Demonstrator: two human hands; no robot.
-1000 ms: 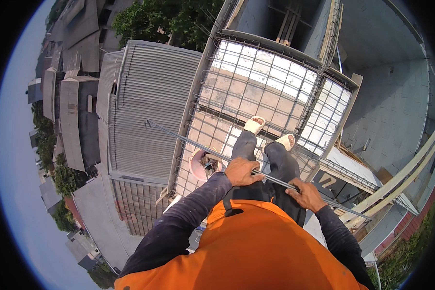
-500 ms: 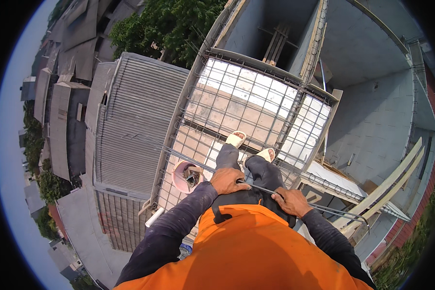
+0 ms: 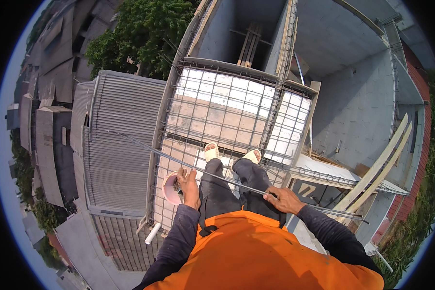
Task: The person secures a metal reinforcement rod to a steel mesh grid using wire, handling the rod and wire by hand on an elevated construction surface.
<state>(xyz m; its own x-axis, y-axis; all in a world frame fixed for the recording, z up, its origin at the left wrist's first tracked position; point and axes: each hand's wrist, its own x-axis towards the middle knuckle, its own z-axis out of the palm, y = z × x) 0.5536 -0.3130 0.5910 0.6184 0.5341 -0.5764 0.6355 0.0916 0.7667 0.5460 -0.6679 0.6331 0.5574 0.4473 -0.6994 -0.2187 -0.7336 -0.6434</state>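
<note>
Thin steel rebar rods (image 3: 227,180) cross in front of my legs, running from over the corrugated roof at the left to beyond my right forearm. My right hand (image 3: 284,199) is closed around them near my right thigh. Just below the rods, my left hand (image 3: 189,187) is open, with its fingers pointing up and apart. It partly covers a pink bucket (image 3: 169,192), whose contents are mostly hidden. Under my sandalled feet lies a tied rebar mesh (image 3: 217,113) over pale boards.
At the left, a corrugated roof (image 3: 125,140) lies beyond the formwork edge (image 3: 160,125). Deep walled openings (image 3: 353,106) drop away ahead and to the right. Long planks (image 3: 379,164) lean at the right. A white pipe (image 3: 152,233) sticks out by the left edge.
My left hand has let go of the rods and moved left beside the bucket. My right hand still grips them, and the view has shifted slightly.
</note>
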